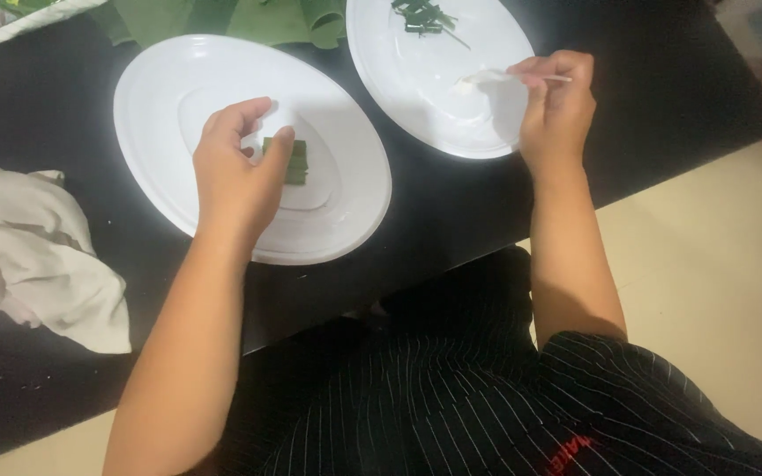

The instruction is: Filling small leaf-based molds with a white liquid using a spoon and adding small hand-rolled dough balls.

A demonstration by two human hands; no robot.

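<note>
The little folded green leaf parcel [297, 160] sat mid-way on the near white plate [222, 79], my left hand [238, 172] pinching its edge with thumb and curled fingers; my right hand [557, 106] gripped a thin white spoon [509, 78] over the second plate [381, 53]; crumpled cloth [37, 256] lay off left.

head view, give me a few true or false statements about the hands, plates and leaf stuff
1. The left hand touches a folded green leaf piece on the near white plate. True.
2. The right hand holds a metal knife. False: it pinches a thin white stick.
3. Both plates sit on a dark tabletop. True.
4. The far plate is bare. False: green scraps lie on it.
5. A crumpled white cloth lies on the left. True.
</note>
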